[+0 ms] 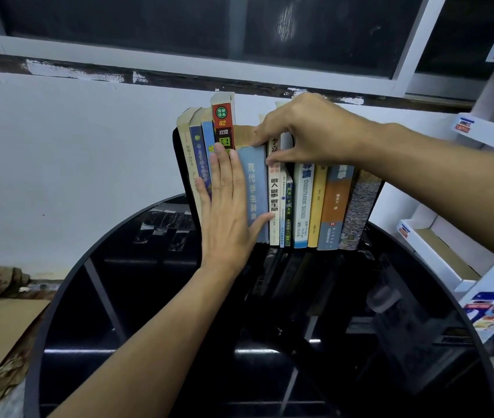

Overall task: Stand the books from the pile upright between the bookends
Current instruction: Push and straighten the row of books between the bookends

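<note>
left hand [227, 206] flat on pale blue book [254, 188], fingers straight, right hand [309, 131] pinching top of white book [274, 200] just beside it

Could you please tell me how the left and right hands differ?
The left hand lies flat, fingers straight, against the books; the right hand curls over their tops. The left hand grips nothing; the right hand grips the white-spined book. Both touch the books.

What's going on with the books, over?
Left grip flat on spines. Right grip curled over book tops. Books upright between bookends. Nothing blocking in view.
</note>
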`<state>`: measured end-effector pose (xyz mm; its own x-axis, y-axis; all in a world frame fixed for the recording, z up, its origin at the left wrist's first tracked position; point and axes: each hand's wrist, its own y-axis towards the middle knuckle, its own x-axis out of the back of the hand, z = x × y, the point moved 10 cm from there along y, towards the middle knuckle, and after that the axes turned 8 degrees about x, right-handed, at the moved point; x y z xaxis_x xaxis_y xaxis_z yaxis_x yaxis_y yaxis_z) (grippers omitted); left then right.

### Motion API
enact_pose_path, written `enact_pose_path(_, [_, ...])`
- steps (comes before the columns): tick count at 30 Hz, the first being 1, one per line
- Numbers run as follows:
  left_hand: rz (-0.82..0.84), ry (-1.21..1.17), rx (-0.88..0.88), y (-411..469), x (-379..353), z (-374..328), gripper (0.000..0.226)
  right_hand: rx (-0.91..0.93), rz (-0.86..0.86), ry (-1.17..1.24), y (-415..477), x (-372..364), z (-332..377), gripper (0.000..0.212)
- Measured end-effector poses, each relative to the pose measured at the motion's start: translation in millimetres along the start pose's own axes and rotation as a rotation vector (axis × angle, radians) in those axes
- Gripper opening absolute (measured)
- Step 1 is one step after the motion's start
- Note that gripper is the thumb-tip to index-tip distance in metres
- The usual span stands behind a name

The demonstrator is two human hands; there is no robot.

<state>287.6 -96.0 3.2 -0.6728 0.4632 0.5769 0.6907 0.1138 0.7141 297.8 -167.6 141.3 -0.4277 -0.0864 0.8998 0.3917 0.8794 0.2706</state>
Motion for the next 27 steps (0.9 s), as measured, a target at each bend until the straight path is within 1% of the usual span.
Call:
enact_pose_path(7, [0.000, 0.006, -0.021, -2, 6, -4, 0.130, -0.012, -0.005, 0.002, -6, 3, 5, 0.040])
enact_pose_path(10, [-0.010, 0.000, -0.031, 4, 15, -9, 0.128, -0.011, -0.113, -0.024, -16, 11, 9, 0.041])
enact_pose_path(13, [-0.016, 0.046, -0.038, 16, 22, -14, 0.129, -0.054, -0.231, -0.067, -33, 23, 12, 0.044])
enact_pose_path(16, [-0.010, 0.077, -0.051, 22, 24, -17, 0.130, -0.115, -0.285, -0.050, -51, 24, 14, 0.043])
enact_pose_path(23, [0.013, 0.094, -0.098, 27, 26, -25, 0.132, -0.274, -0.243, 0.029, -79, -9, 20, 0.047])
enact_pose_path(27, [0.009, 0.103, -0.110, 27, 25, -28, 0.132, -0.360, -0.263, 0.020, -84, -19, 24, 0.044])
